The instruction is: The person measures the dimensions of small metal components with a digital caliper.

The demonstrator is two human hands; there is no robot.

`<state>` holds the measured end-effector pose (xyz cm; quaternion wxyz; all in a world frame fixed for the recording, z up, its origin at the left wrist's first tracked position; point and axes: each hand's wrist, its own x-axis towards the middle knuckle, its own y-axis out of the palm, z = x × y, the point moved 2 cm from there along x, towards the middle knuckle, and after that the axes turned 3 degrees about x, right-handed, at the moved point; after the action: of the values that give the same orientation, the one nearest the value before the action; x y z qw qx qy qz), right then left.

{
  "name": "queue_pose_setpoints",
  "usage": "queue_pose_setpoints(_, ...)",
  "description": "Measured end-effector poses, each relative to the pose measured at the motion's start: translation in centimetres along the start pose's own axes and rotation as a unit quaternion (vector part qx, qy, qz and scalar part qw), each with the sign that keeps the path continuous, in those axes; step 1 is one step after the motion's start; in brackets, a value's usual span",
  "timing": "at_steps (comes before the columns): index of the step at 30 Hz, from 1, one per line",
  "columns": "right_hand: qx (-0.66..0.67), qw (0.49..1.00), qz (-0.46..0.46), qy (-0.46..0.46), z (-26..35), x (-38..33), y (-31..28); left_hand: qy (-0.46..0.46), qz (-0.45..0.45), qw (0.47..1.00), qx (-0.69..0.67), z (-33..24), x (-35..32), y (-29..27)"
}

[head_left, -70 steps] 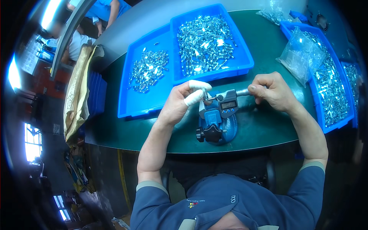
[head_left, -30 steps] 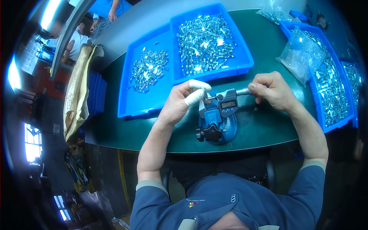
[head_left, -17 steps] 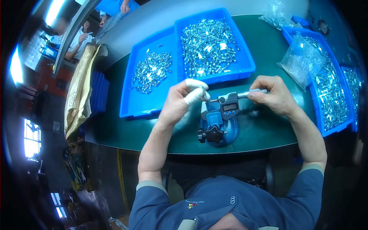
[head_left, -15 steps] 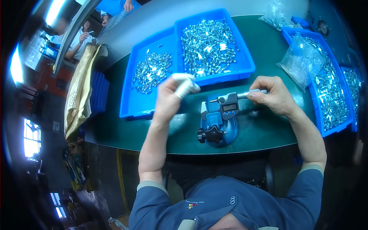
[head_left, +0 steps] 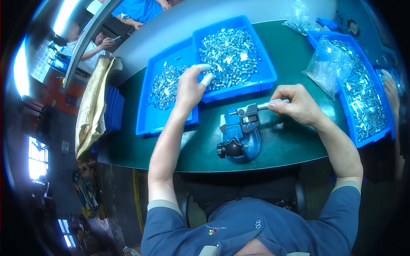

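Note:
My left hand (head_left: 190, 87), with white covers on thumb and forefinger, hovers at the near left edge of the fuller blue tray (head_left: 239, 90). Its thumb and forefinger are apart, with nothing visible between them. Small shiny metal pieces (head_left: 228, 55) heap up in that tray. My right hand (head_left: 299, 104) pinches the thimble end of a digital micrometer (head_left: 250, 118), which is clamped in a blue stand (head_left: 252, 147) with a black knob (head_left: 230, 148). No piece shows in the micrometer's gap. A second blue tray (head_left: 147, 121), at the left, has a smaller pile of pieces (head_left: 164, 87).
At right, a blue tray (head_left: 371, 140) of metal pieces has a clear plastic bag (head_left: 326, 68) over its edge; another person's hand (head_left: 390, 87) is beyond. Brown paper sacking (head_left: 92, 111) stands left. Two people work at far left, one in blue (head_left: 139, 10). Green tabletop (head_left: 282, 143).
My left hand has moved away from the micrometer to the fuller tray's edge, and its fingers have spread. My right hand keeps its grip on the thimble. The view has shifted slightly.

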<state>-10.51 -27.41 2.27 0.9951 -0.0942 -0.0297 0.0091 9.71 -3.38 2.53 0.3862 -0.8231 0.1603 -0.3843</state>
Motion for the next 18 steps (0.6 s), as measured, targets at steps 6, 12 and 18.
queue_pose_setpoints(6,0.017,1.000,0.012,-0.009,-0.3,0.3,0.0,0.168,0.125,0.967,0.143,-0.5,5.7,5.0)
queue_pose_setpoints(12,0.014,0.999,0.027,-0.025,0.2,0.3,0.1,0.255,0.099,0.941,0.197,0.1,5.7,5.7)
queue_pose_setpoints(18,0.002,1.000,0.008,-0.016,-0.2,-0.1,0.1,0.005,0.105,0.992,-0.072,-3.4,1.7,1.2)
